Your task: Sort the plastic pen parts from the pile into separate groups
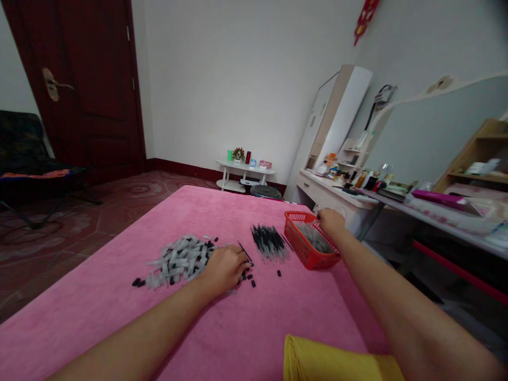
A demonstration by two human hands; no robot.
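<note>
Pink cloth (222, 211); right hand (332, 221) by basket (299, 246)

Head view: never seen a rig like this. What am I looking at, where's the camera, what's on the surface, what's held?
There is no machine here: one person works with two bare hands, and the single picture comes from a camera worn on their head, looking forward and down. Both forearms reach in from the bottom.

On the pink cover lie a loose pile of translucent and black pieces, a bundle of slim dark sticks, and an orange-red basket with translucent pieces inside. Folded yellow fabric is at the near edge.

The left hand is at the pile's right side, its fingers by a slim dark stick; the right hand is at the basket's far right side. Whether either grips anything is unclear.
</note>
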